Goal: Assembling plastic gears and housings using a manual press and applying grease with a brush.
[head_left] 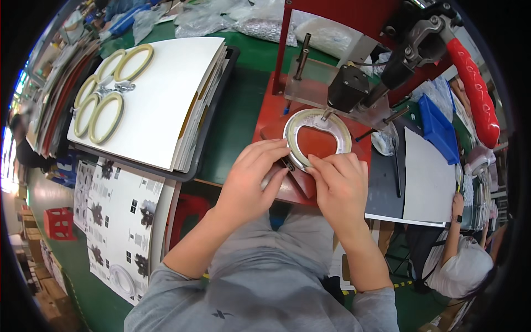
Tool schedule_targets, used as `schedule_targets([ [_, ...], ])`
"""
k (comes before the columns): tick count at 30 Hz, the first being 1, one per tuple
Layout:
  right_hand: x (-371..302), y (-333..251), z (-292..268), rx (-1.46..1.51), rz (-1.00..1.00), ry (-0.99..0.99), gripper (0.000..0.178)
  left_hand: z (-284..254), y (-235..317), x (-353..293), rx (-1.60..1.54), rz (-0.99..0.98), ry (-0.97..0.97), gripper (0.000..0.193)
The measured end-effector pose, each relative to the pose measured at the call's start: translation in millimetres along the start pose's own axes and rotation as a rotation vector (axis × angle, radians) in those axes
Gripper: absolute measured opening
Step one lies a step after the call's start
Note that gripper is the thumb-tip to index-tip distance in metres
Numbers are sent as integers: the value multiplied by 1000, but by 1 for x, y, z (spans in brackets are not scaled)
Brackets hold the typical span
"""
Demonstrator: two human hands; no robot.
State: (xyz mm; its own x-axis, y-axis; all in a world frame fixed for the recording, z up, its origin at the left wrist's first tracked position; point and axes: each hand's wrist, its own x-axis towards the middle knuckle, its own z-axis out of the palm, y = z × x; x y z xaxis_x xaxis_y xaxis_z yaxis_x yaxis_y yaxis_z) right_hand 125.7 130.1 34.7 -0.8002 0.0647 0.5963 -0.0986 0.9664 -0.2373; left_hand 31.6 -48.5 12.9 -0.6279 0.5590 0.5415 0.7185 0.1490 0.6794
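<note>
Your left hand [249,177]: at the near left edge of the ring, its long fingers side by side with their tips at the rim. The thumb stands apart below them, beside a small dark part; you cannot tell here whether the rim is gripped.
Your right hand [342,185]: at the near side of the ring, with index finger and thumb close together at the rim; whether they pinch it, you cannot tell.
Ring [292,137]: pale and round, lying on the red base [270,119] in front of you, its middle showing the red beneath.
Press: above the ring you have a clear plate [315,83] and a black block [348,87]; a red handle [477,94] hangs at the right.
Left of you: a stack of white sheets [177,83] in a dark tray [231,69] on the green counter [246,110]. Five cream rings [118,120] lie on it, around small metal fittings [125,86].
Right of you: a white sheet [428,177] near a blue bin [434,124]; further off, a co-worker [462,265] in a white top.
</note>
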Motion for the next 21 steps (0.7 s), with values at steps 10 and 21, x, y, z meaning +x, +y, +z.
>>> schedule_targets([
  [10, 5, -2, -5, 12, 29, -68, 20, 13, -5, 46, 55, -176, 52, 18],
  [21, 2, 1, -4, 2, -6, -93, 23, 36, -24, 48, -3, -120, 113, 26],
])
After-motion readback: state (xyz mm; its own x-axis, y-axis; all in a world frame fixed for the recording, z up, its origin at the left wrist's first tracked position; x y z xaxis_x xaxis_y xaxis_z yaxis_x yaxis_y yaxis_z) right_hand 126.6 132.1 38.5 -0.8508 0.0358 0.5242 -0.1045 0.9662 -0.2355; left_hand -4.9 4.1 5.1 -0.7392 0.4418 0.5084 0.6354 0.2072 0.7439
